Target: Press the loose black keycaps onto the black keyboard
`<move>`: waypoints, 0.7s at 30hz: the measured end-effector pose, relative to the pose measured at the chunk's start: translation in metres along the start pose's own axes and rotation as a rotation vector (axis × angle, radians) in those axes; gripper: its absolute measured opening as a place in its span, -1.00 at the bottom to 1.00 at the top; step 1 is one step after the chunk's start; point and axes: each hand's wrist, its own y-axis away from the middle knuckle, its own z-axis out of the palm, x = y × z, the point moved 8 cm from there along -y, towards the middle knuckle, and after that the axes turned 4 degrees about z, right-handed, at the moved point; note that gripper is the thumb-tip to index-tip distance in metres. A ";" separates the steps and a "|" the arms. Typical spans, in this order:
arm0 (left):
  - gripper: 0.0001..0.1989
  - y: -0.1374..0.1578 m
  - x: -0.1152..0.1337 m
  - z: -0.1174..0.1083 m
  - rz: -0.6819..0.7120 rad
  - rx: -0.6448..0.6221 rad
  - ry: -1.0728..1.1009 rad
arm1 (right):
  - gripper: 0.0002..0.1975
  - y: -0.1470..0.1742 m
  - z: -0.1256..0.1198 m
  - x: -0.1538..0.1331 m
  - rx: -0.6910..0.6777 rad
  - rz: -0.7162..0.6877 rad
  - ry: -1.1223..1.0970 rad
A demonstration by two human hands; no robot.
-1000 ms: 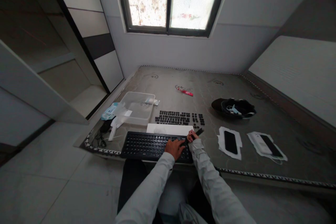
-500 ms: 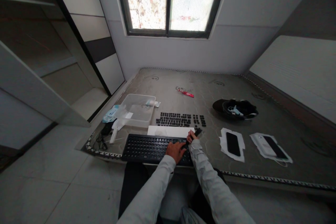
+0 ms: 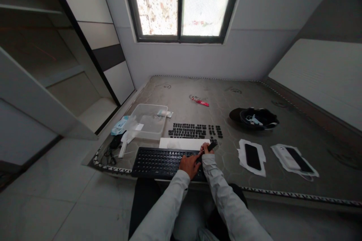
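Observation:
The black keyboard (image 3: 158, 162) lies at the near edge of the quilted mattress, above my knees. Its surface shows rows of small light marks rather than plain keytops. On its right part rests my left hand (image 3: 189, 165), fingers stretched out towards the right hand; their tips are too small to make out clearly. Over the keyboard's upper right corner, my right hand (image 3: 206, 149) is closed around a dark, brush-like tool (image 3: 212, 145), whose thick end sticks out to the upper right. Just beyond, loose black keycaps (image 3: 188, 130) lie in rows. A white flat sheet or box (image 3: 181, 143) lies between them and the keyboard.
A clear plastic box (image 3: 151, 126) stands at left, beside a blue packet (image 3: 120, 125) and black cables (image 3: 109, 154). A red item (image 3: 202, 102) lies farther back. At right are a black cap (image 3: 240, 116) and two dark phone-like objects (image 3: 252, 157) on white wrapping.
My right hand and the tool have shifted slightly, the tool's thick end now a little lower. The left hand stays on the keyboard. The whole view has tilted slightly.

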 end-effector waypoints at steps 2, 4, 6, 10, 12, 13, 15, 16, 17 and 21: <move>-0.59 0.000 -0.001 0.001 0.002 0.002 0.007 | -0.50 0.000 0.001 0.000 -0.003 -0.003 -0.008; -0.61 0.000 -0.002 0.002 0.003 0.008 0.018 | -0.49 -0.001 0.001 -0.001 -0.032 -0.022 0.012; -0.63 0.000 -0.002 0.001 0.009 0.018 0.026 | -0.48 -0.003 -0.001 -0.001 -0.058 -0.029 0.028; -0.64 0.001 0.000 -0.001 0.012 0.023 0.036 | -0.48 -0.004 -0.007 0.003 -0.105 -0.006 0.013; -0.64 0.001 -0.001 -0.002 -0.001 0.023 0.040 | -0.49 -0.004 -0.006 0.005 -0.128 0.004 0.015; -0.64 0.002 -0.001 -0.002 -0.006 0.022 0.040 | -0.49 -0.003 -0.005 0.007 -0.132 0.008 0.025; -0.63 0.001 -0.003 0.000 -0.009 0.011 0.036 | -0.48 -0.002 -0.003 0.009 -0.119 0.009 0.054; -0.63 0.001 -0.004 0.001 -0.011 0.005 0.031 | -0.48 -0.002 -0.001 0.009 -0.102 0.002 0.074; -0.63 0.002 -0.005 0.002 -0.014 0.002 0.028 | -0.48 -0.001 0.000 0.009 -0.080 -0.011 0.095; -0.63 0.002 -0.011 0.004 -0.062 0.000 0.047 | -0.55 0.003 0.004 -0.001 -0.015 -0.071 0.111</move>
